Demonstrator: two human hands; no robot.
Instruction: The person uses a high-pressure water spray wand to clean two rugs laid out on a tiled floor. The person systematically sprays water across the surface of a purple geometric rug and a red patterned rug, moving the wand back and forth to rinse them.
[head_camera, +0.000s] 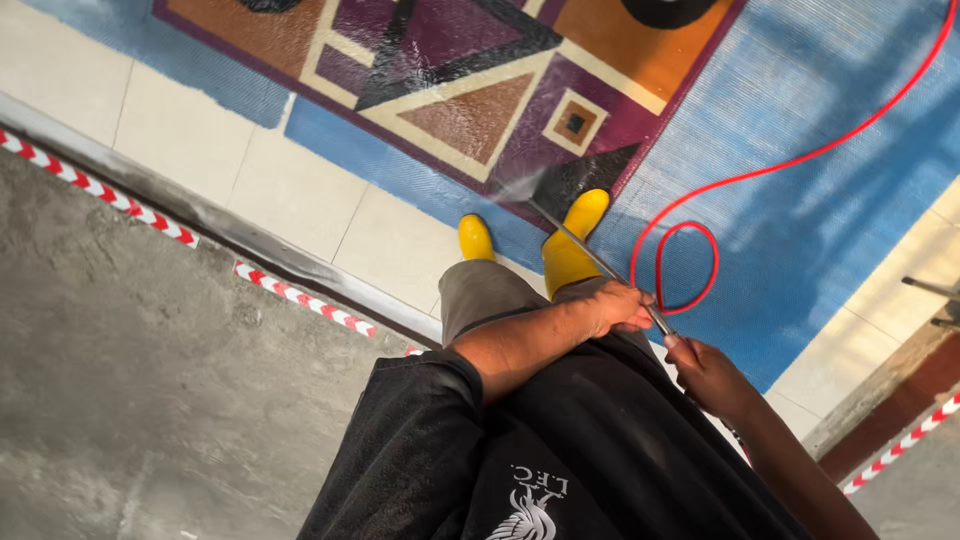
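Gripping one spray lance (590, 255): left hand (622, 306), right hand (706, 372) closed on it | two yellow boots (568, 245) | one red hose (800, 160) | one carpet (800, 230)

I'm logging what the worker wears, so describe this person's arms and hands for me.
Both hands, left and right, are bare: no gloves, rings or watch visible. The forearms are uncovered. A black short sleeve ends near the left elbow, part of a black shirt with a white printed emblem. The right sleeve is out of view.

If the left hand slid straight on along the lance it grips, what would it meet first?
Probably nothing before the nozzle: the left hand grips the lance, whose tip sprays onto the patterned carpet beside a yellow boot. Depth is unclear.
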